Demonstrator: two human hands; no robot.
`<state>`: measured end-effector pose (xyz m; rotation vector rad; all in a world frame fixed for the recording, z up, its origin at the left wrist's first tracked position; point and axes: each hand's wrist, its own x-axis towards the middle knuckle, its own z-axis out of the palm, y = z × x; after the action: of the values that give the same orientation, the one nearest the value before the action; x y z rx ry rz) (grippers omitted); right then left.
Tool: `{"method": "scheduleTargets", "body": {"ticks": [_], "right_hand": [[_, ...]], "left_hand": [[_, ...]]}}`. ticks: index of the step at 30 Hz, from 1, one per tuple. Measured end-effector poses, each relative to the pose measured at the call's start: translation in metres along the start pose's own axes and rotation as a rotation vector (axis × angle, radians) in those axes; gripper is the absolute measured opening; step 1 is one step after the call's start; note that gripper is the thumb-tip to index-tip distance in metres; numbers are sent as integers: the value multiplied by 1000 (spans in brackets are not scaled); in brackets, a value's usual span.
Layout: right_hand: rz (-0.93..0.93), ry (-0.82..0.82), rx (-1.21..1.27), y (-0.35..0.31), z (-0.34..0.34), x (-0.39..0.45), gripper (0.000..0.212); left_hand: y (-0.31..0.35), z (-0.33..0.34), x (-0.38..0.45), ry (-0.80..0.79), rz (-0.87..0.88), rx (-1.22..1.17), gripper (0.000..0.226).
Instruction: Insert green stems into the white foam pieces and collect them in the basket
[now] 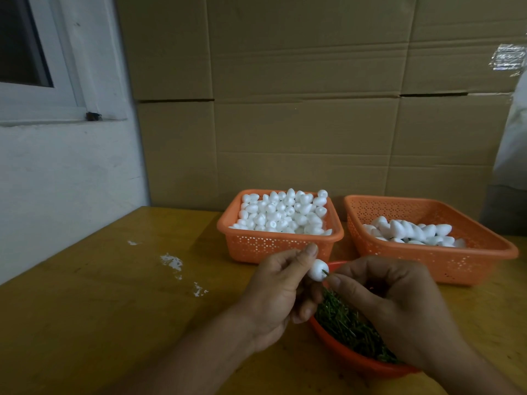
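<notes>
My left hand (281,289) pinches a white foam piece (317,269) between thumb and fingers. My right hand (390,306) pinches a thin green stem (325,272) whose tip meets the foam piece. Both hands hover over a red bowl (342,354) full of loose green stems (342,320). Behind them stands an orange basket (279,245) heaped with plain foam pieces (282,213). To its right a second, larger orange basket (445,260) holds several foam pieces (410,232), with dark stem bits showing among them.
The yellow wooden table (114,309) has white paint-like smears (171,260) left of centre. Cardboard sheets (285,95) form a wall right behind the baskets. A white wall with a window frame (42,81) lies at the left. A pale cloth (513,138) hangs at the far right.
</notes>
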<state>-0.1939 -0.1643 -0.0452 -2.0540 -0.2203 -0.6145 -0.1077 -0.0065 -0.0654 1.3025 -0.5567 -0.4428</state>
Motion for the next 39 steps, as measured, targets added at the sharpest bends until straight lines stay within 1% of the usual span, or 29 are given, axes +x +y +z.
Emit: {"method": "scheduleTargets", "body": {"ticks": [8,12,15,20,23,28,31,33,36,39], "right_hand": [[-3,6,-20,2,0,1,23],[-12,14,-42,3,0,1,21],[-3,27,-89,2,1,-1,22],[-34,86,-158,2,4,-3,26],[-33,109,-166,3,5,-3,25],[-21,65,-128,2,8,-3,22],[-9,37,-115,3,9,-3,10],[-7,36,-127,5,8,-3,19],[6,47,-134,6,8,-3,20],[19,63,-113,9,8,-1,14]], "left_hand": [[-1,-1,0,-17,-4,-18,37],[-2,-2,1,-12,8,-12,42],[-3,-2,1,-5,44,7,42],[-4,-1,0,-6,105,52,33],[-3,-1,0,7,154,97,34],[-3,-1,0,43,228,124,34],[-3,-1,1,53,253,128,36],[-3,-2,1,57,255,137,37],[-3,-3,1,27,244,128,32],[-4,-3,1,-19,233,74,17]]}}
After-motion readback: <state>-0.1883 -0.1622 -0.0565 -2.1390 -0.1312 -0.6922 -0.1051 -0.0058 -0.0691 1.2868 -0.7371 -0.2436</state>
